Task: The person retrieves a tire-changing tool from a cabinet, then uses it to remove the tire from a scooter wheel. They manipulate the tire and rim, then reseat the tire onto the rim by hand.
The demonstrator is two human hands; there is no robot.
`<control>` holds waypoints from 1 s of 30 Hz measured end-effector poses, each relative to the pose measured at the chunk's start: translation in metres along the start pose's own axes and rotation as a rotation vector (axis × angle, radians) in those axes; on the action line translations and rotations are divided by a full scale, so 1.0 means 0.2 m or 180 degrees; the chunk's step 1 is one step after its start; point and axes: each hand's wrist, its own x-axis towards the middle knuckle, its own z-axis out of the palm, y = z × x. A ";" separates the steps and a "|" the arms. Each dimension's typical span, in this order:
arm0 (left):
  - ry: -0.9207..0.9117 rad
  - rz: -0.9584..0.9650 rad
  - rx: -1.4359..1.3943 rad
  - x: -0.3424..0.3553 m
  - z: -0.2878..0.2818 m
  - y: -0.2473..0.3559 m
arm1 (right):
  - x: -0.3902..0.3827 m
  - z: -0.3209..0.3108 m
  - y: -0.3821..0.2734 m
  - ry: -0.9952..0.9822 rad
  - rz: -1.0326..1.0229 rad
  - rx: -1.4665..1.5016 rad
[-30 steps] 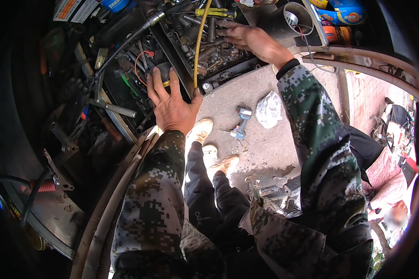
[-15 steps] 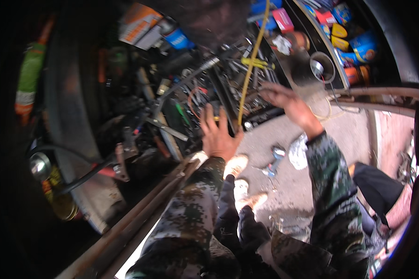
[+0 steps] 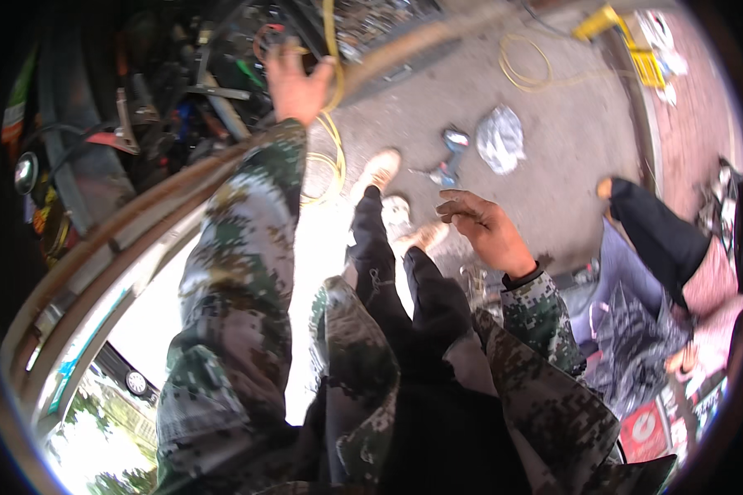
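Note:
My left hand [image 3: 299, 85] reaches to the near edge of a dark clutter of tools [image 3: 223, 78], its fingers spread and nothing visibly held. Right beside its thumb, a yellow hose [image 3: 332, 33] passes over the tools and hangs down in loops. My right hand [image 3: 495, 235] hovers over the floor in front of my body, with loosely bent fingers and nothing seen in it. Beyond it on the floor lie a blue and black cordless drill [image 3: 451, 157] and a crumpled clear plastic bag [image 3: 500, 139].
Rusty metal rails [image 3: 132, 206] run along the left. To the right is another person in black and pink clothing [image 3: 660, 239]. A yellow plastic frame [image 3: 645, 68] stands at the far right. A red box [image 3: 641, 431] lies at the lower right.
My view has swung to the right and down toward the floor. My right hand has drawn back from above the tools toward my body. My left hand stays by the tools.

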 end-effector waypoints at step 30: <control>0.0434 -0.2508 -0.1637 -1.59 -1.35 0.37 | -0.59 0.11 -0.02 0.0266 -0.0543 0.0189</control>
